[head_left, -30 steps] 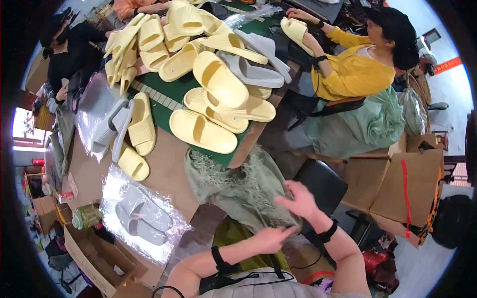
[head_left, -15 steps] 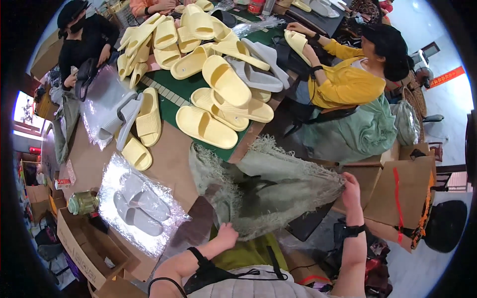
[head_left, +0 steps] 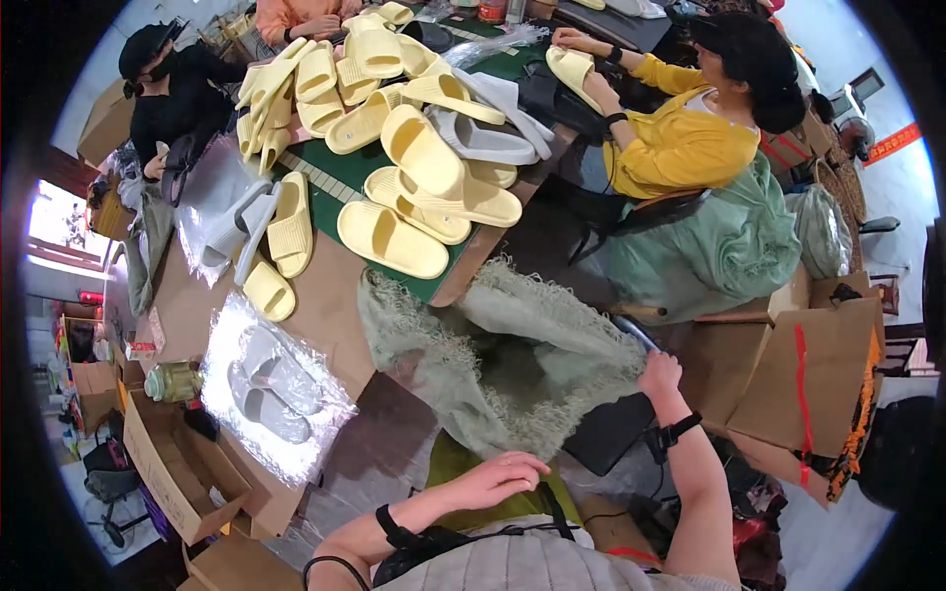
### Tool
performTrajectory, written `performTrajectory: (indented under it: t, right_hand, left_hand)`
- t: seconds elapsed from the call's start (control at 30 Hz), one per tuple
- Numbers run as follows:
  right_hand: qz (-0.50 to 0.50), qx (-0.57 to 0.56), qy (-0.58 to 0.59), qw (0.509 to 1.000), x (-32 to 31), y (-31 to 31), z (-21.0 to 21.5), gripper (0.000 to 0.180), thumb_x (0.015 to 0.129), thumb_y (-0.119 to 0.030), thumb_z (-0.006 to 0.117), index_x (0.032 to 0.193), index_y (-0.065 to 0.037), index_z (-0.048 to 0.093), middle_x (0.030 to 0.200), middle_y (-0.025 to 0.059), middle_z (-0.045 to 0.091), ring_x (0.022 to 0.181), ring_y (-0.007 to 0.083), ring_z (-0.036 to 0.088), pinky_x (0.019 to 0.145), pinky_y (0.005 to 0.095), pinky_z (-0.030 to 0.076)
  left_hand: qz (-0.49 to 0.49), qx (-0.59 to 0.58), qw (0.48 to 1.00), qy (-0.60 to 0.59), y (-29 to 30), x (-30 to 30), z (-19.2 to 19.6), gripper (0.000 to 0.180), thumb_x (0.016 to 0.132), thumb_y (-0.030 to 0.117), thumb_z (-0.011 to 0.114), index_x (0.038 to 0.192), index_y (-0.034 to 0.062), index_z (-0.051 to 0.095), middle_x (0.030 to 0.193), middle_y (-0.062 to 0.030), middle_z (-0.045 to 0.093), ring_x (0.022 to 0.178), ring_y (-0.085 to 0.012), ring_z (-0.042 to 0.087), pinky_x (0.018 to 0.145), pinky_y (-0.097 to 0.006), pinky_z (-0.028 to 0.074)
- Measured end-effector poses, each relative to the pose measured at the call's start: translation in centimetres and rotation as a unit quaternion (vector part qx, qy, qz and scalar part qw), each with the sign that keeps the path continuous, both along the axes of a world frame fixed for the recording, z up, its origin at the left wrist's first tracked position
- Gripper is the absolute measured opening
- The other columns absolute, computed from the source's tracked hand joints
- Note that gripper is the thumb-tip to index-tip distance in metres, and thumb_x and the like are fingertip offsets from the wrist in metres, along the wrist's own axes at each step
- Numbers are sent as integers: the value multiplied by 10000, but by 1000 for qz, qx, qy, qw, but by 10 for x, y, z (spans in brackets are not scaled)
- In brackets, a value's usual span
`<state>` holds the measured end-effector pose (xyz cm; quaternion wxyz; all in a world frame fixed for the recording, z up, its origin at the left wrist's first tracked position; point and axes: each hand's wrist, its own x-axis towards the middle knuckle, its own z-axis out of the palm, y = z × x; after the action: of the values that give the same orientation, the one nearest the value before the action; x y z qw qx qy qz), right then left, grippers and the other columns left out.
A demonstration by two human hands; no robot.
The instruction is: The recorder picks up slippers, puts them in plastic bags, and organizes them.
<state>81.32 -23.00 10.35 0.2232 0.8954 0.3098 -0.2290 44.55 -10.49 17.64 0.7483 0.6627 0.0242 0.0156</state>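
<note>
An open woven sack (head_left: pixel 532 379), pale green with frayed edges, hangs in front of me, its dark mouth facing up. At its right corner my right hand (head_left: pixel 660 374) is closed on the rim. My left hand (head_left: pixel 501 481) holds nothing; its fingers stretch out just below the sack's near edge, over an olive-green cloth (head_left: pixel 448 468). Left of the sack lies a pair of grey slippers (head_left: pixel 271 389) in a clear plastic bag (head_left: pixel 227 350). A large heap of pale yellow slippers (head_left: pixel 392 239), with some grey ones (head_left: pixel 483 138) among them, covers the table (head_left: pixel 320 345) beyond.
An opened cardboard box (head_left: pixel 163 473) and a jar (head_left: pixel 172 382) are at the left. Large cartons (head_left: pixel 818 374) stand at the right. A person in yellow (head_left: pixel 680 128) handles a yellow slipper, a person in black (head_left: pixel 182 108) stands far left, and another person's hands show at the back.
My left hand has let go of the sack's near edge and moved right with its fingers extended. My right hand has come slightly left and down with the sack's corner, and the mouth gapes wider.
</note>
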Motion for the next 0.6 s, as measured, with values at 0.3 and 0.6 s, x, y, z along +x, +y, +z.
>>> performTrajectory:
  t: [0.3, 0.6]
  right_hand:
    - [-646, 444, 506, 361, 17, -60, -61, 350, 945, -204, 380, 1176, -34, 582, 1109, 115, 640, 944, 266, 613, 815, 380, 488]
    - [-384, 424, 657, 490, 71, -53, 26, 379, 834, -131, 574, 1187, 7, 561, 1126, 114, 634, 1015, 232, 589, 876, 397, 468]
  left_hand:
    - [-34, 137, 985, 102, -57, 46, 21, 202, 952, 255, 496, 1057, 86, 527, 1108, -133, 553, 939, -344, 583, 784, -416, 490]
    - [-136, 358, 875, 296, -30, 3, -70, 503, 787, 402, 694, 1108, 46, 541, 992, -168, 610, 1036, -414, 544, 906, -441, 453]
